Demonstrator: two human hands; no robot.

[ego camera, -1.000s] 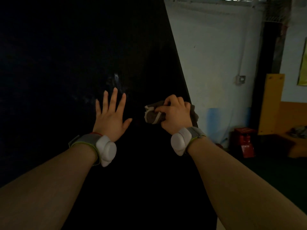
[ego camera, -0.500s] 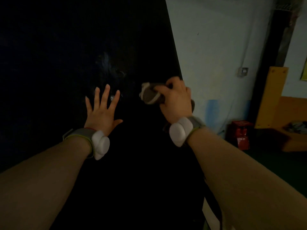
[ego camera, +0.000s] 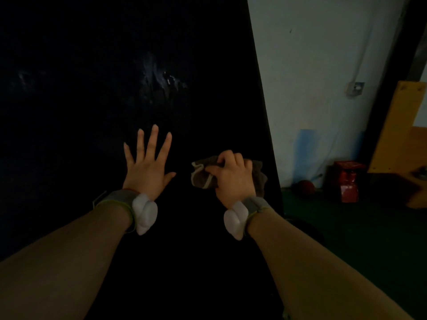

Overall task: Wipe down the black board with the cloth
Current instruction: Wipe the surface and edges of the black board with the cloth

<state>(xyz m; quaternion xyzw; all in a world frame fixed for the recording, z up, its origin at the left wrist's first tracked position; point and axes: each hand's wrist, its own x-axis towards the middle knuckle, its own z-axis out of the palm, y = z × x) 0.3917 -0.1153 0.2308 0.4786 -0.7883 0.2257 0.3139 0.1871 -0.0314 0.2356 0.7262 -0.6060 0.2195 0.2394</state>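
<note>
The tall black board (ego camera: 92, 112) stands upright and fills the left and middle of the view, with faint pale smears near its centre. My left hand (ego camera: 147, 167) lies flat against the board with its fingers spread. To its right, my right hand (ego camera: 231, 179) grips a bunched dark brown cloth (ego camera: 203, 177) with a pale hem and holds it against the board close to the board's right edge. Both wrists wear grey bands with white pods.
Right of the board is a white wall (ego camera: 312, 88) with a small grey box on it. On the green floor stand a red object (ego camera: 349, 181) and a dark red ball (ego camera: 305, 187). Yellow wooden panels (ego camera: 402, 125) lean at the far right.
My right hand has brought the cloth down the board and a little to the right. My left hand stays flat on the board. The view has shifted slightly.
</note>
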